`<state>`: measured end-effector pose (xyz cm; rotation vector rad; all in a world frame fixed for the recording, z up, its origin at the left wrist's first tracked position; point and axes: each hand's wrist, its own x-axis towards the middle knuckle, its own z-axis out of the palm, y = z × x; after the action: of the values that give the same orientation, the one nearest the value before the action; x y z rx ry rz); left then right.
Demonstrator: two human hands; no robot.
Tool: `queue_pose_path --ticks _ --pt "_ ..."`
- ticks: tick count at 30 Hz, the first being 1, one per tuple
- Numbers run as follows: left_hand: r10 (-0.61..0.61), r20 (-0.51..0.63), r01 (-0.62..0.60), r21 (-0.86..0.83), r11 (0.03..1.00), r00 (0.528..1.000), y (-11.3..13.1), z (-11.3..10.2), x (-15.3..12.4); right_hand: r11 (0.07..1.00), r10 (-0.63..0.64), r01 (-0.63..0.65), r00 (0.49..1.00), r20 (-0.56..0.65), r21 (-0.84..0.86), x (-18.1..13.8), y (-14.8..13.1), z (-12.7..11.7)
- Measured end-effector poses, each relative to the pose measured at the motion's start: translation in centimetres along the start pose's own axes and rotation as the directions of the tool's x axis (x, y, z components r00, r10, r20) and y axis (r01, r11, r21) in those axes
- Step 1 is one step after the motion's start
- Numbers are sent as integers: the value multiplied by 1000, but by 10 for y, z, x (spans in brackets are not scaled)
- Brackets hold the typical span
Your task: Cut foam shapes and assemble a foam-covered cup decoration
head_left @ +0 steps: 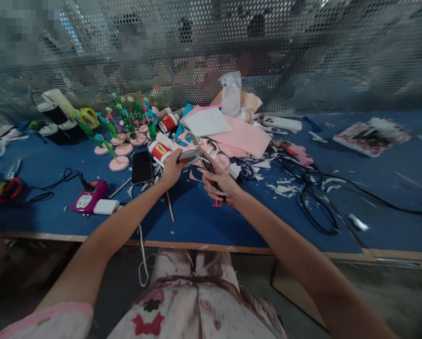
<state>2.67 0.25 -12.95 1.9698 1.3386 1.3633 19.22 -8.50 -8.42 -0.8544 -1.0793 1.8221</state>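
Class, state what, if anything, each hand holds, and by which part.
The right hand grips scissors by the handles; the left hand holds a round white piece by its edge.

The person's left forearm and right forearm extend bare and forward, converging ahead of the torso. The left hand is closed in a grip, wrist nearly in line. The right hand is positioned near it, fingers curled and directed toward the left.
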Motion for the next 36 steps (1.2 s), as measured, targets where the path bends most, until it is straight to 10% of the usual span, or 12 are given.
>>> queue_pose_path --ticks 29,36 --pt "53 115 -62 75 995 992 13 -1 -4 1000 8 -9 1000 -14 -12 1 3 2" --pt "-187 113 213 -299 930 976 1 5 -1 995 -50 58 994 -101 81 4 -3 -4"
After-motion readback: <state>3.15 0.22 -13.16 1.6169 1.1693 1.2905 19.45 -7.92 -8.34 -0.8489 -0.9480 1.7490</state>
